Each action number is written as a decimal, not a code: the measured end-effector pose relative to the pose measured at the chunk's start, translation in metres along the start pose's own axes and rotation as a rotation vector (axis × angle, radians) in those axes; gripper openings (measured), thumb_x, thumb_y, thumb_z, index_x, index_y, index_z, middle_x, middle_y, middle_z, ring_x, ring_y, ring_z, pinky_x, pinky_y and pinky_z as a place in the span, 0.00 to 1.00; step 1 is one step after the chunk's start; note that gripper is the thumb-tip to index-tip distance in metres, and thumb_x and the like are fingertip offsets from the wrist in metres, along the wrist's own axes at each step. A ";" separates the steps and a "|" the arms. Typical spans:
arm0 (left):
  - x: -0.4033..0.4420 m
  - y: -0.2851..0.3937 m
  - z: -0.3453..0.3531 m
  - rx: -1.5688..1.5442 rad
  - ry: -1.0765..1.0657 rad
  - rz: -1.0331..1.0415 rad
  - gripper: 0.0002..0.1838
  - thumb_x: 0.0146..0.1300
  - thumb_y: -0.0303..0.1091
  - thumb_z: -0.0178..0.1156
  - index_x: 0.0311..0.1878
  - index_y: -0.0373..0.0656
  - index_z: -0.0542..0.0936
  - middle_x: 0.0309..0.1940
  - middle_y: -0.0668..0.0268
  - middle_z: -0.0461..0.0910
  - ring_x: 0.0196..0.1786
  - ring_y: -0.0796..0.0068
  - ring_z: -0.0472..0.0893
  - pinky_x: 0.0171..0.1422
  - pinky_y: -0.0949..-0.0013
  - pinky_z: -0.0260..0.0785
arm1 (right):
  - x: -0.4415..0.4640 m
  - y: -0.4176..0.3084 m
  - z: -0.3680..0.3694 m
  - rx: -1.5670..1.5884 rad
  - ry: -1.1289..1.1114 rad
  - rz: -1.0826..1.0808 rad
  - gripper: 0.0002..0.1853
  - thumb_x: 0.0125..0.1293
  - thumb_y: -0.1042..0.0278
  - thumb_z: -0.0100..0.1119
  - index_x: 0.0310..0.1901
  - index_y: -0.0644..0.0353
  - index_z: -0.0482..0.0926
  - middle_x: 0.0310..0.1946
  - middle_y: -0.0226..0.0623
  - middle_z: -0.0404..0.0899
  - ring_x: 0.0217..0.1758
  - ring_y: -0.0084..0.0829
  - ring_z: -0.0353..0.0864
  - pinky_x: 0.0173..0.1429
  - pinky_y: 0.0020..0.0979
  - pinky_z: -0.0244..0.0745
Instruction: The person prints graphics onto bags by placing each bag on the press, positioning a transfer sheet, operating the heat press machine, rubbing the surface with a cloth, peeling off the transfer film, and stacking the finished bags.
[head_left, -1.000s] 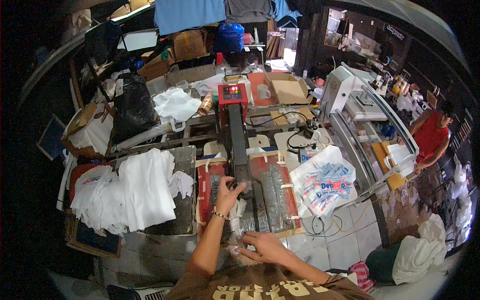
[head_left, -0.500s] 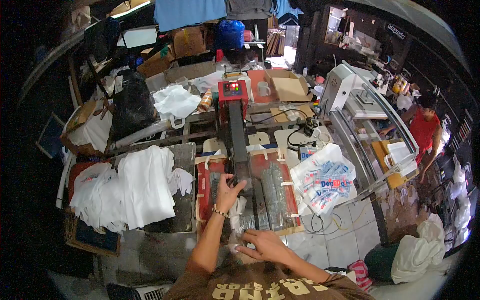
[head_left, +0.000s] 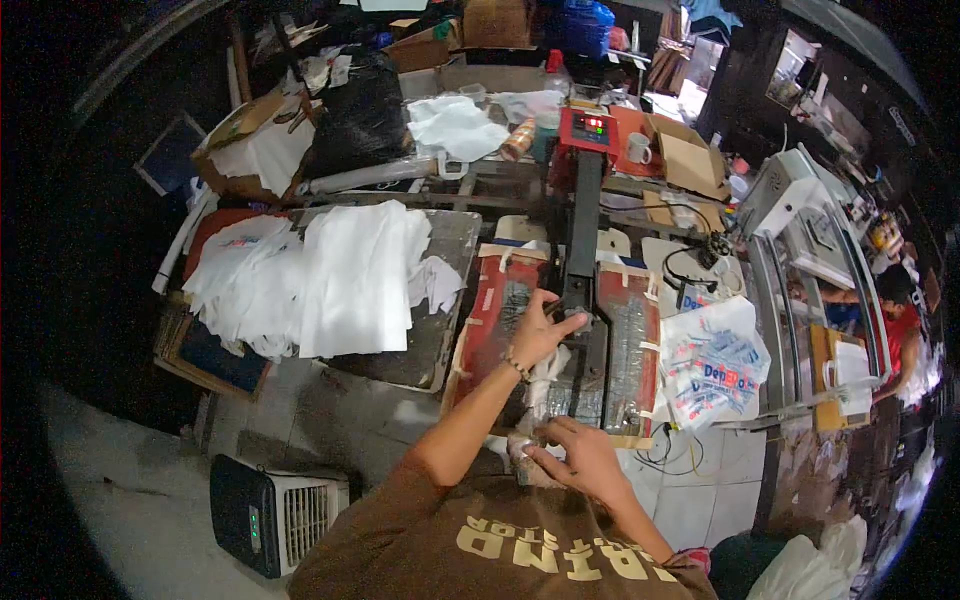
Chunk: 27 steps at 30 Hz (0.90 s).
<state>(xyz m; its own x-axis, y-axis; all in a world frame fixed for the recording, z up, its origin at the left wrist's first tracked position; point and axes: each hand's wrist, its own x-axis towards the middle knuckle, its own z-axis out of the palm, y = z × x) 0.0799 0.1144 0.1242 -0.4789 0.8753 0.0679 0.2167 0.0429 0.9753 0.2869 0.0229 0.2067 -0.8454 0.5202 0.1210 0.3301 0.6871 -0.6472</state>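
A heat press with a red control box [head_left: 588, 128] and a long dark arm [head_left: 583, 215] stands in front of me. My left hand [head_left: 543, 335] lies against the middle of the press, thumb and fingers apart. Below it, my right hand [head_left: 582, 458] is closed on the end of the press handle [head_left: 540, 385], which is wrapped in whitish cloth. Part of that grip is hidden by the fingers. Red boards [head_left: 495, 300] edged with tape lie on both sides of the arm.
White fabric pieces [head_left: 355, 275] are piled on a board at left. Printed white bags [head_left: 725, 370] lie right of the press. A larger press [head_left: 800, 240] stands farther right, near a person in red [head_left: 903, 330]. An air cooler [head_left: 280, 515] sits on the floor.
My view has turned left, so the press and table sit farther right and the air cooler shows more fully. Both hands stay at about the same places on the press.
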 end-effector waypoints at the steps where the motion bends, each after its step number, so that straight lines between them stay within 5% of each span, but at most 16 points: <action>1: 0.002 -0.003 0.001 -0.030 -0.007 -0.004 0.36 0.57 0.52 0.78 0.56 0.38 0.70 0.38 0.61 0.82 0.37 0.72 0.81 0.43 0.65 0.76 | -0.001 0.002 0.002 -0.005 0.038 -0.026 0.16 0.67 0.53 0.68 0.41 0.61 0.85 0.37 0.44 0.84 0.36 0.50 0.85 0.39 0.43 0.79; 11: 0.004 -0.015 0.003 0.068 0.052 0.054 0.37 0.55 0.52 0.79 0.56 0.38 0.72 0.35 0.62 0.81 0.34 0.71 0.79 0.42 0.64 0.75 | -0.003 0.008 0.007 -0.045 0.078 -0.054 0.17 0.66 0.54 0.69 0.39 0.62 0.85 0.37 0.43 0.85 0.35 0.49 0.84 0.38 0.42 0.78; 16: 0.012 -0.034 0.015 -0.309 -0.004 0.055 0.37 0.56 0.51 0.78 0.57 0.38 0.70 0.35 0.62 0.80 0.35 0.75 0.79 0.39 0.68 0.74 | -0.006 0.013 0.012 -0.030 0.115 -0.067 0.17 0.66 0.53 0.70 0.39 0.62 0.85 0.35 0.44 0.84 0.33 0.49 0.84 0.35 0.42 0.77; 20: 0.011 -0.036 0.011 -0.058 0.025 0.056 0.38 0.56 0.51 0.79 0.57 0.38 0.70 0.37 0.62 0.81 0.36 0.74 0.79 0.40 0.67 0.74 | -0.008 0.005 0.011 -0.043 0.156 -0.056 0.17 0.66 0.54 0.69 0.37 0.62 0.83 0.32 0.45 0.82 0.32 0.50 0.83 0.35 0.44 0.76; 22: 0.015 -0.042 0.018 -0.325 0.001 0.047 0.37 0.55 0.51 0.79 0.56 0.38 0.71 0.37 0.62 0.81 0.36 0.74 0.79 0.41 0.66 0.75 | -0.008 -0.001 0.006 -0.068 0.152 -0.068 0.18 0.66 0.53 0.69 0.36 0.62 0.82 0.31 0.46 0.81 0.32 0.51 0.83 0.35 0.44 0.76; 27: 0.009 -0.019 0.006 0.016 0.059 0.029 0.39 0.51 0.55 0.80 0.56 0.39 0.71 0.36 0.62 0.81 0.34 0.71 0.79 0.41 0.65 0.74 | -0.021 -0.002 0.021 -0.256 -0.043 -0.071 0.24 0.68 0.46 0.66 0.35 0.64 0.77 0.30 0.50 0.80 0.31 0.53 0.82 0.35 0.46 0.76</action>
<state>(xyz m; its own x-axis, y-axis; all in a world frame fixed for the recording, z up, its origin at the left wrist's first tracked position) 0.0767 0.1240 0.1045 -0.5212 0.8465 0.1084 0.2440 0.0261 0.9694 0.2949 -0.0004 0.1898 -0.8854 0.4481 0.1238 0.3603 0.8296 -0.4266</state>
